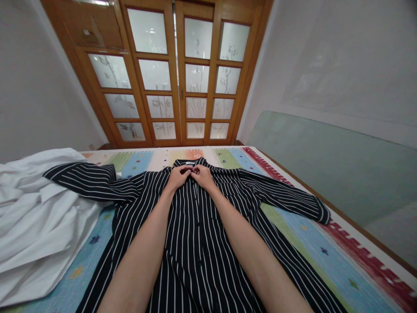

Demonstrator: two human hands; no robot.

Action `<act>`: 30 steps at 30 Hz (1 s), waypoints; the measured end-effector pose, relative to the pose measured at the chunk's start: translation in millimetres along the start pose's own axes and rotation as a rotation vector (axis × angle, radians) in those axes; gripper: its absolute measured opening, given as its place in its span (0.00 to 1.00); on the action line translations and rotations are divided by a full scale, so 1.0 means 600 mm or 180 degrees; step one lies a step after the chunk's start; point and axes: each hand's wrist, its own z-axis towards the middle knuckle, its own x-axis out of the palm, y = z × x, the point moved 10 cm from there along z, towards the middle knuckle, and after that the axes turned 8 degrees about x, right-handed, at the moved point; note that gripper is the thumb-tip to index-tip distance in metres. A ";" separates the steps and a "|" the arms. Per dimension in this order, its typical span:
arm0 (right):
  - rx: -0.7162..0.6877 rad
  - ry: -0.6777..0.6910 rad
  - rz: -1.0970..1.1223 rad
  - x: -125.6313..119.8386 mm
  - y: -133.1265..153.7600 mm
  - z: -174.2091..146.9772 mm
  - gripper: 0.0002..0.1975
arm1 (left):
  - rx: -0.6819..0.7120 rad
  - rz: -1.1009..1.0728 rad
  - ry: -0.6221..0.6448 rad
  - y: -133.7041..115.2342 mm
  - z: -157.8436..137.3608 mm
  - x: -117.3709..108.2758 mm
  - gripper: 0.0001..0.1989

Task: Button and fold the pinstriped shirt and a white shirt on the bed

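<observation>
The step in hand looks like fine work at the top of the front opening of the striped shirt [208, 243], perhaps on a button; the next move seems to call for a steady pinch from both sides, with the two edges of cloth kept in line.

Taking the meeting fingertips as the centre of the clock, a heap of white cloth [42, 221] lies toward nine o'clock, loosely crumpled. One shirt sleeve [94, 182] reaches out at nine, its end resting on top of that heap. The left hand [180, 177] is narrow, its thumb and fingers drawn together, apparently on the cloth just below the collar [195, 161], which stands at twelve. What exactly is between the fingertips is too small to tell.

The shirt itself lies front up and spread out, its body running down toward six, where dark buttons [198, 224] show along the front. The right hand [202, 176] mirrors the left, pinched narrow at the same spot, their fingertips nearly touching. The other sleeve [289, 195] points between three and four, lying on the colourful cover [312, 243].
</observation>
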 end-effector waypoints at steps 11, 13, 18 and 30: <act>-0.0197 -0.0186 -0.0435 -0.007 0.020 -0.010 0.02 | -0.0130 -0.0053 -0.0119 0.008 -0.001 -0.002 0.11; -0.0226 -0.0192 -0.0412 -0.008 0.022 -0.010 0.03 | -0.0150 -0.0093 -0.0148 0.007 -0.002 -0.003 0.11; -0.0157 -0.0196 -0.0404 -0.008 0.017 -0.009 0.03 | -0.0183 -0.0092 -0.0225 0.006 -0.004 -0.005 0.10; 0.0179 -0.0233 -0.0657 -0.008 0.003 -0.008 0.05 | -0.0110 0.0187 -0.0181 0.003 -0.002 -0.005 0.10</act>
